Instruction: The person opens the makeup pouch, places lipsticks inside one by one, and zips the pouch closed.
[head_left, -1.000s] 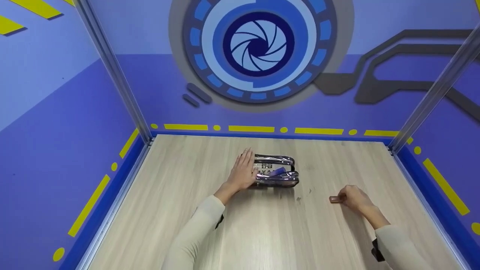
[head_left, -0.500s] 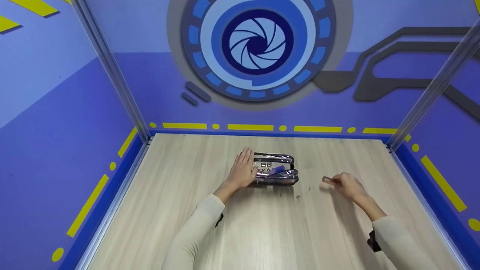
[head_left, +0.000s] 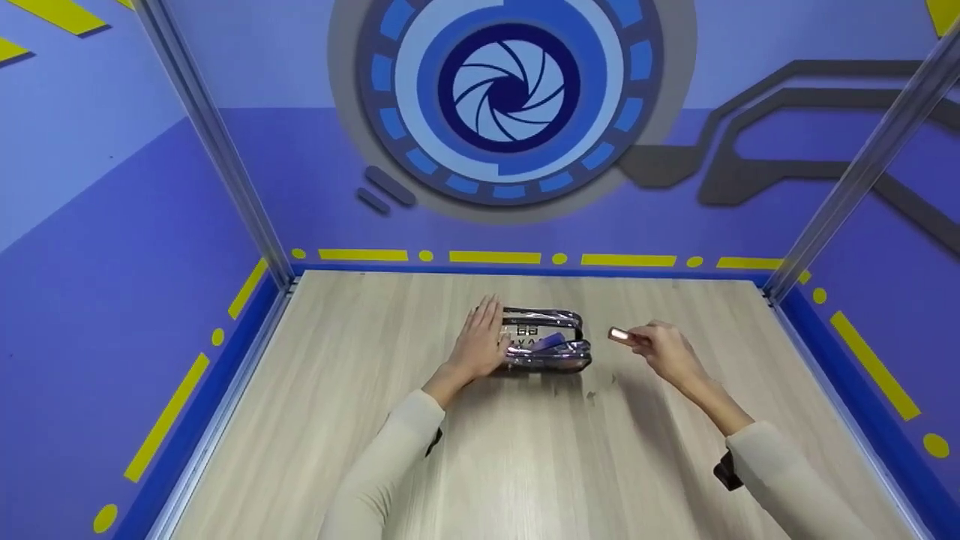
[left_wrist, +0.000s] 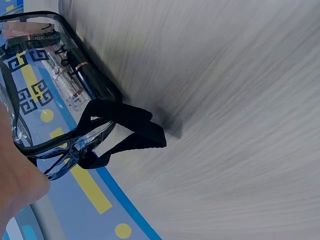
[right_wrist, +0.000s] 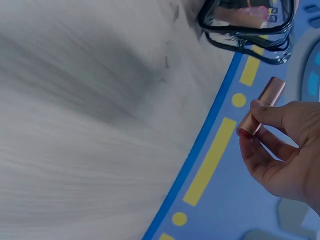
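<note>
Pinching a coppery tube (right_wrist: 271, 91) between the thumb and fingers of the right hand (head_left: 667, 352), held it raised above the counter (head_left: 525, 465), near the right end of the clear, dark-edged pouch (head_left: 551, 364) but not touching it. Rested the left hand (head_left: 478, 341) over the pouch's left end with straight fingers set close together, seemingly bracing rather than gripping. Saw a purple item (head_left: 548, 343), apparently inside, and, in the left wrist view, a dark tube (left_wrist: 90, 82) behind the clear wall and a black strap loop (left_wrist: 120, 111) at one end. Judged this to be the step of bringing the coppery tube to the pouch, with other items already inside. Called next, most likely, for steady pressure on the left, then lining up the coppery tube with an opening before relaxing the pinch. Could not make out any clear mouth in the pouch, so probably needed a careful look first.
</note>
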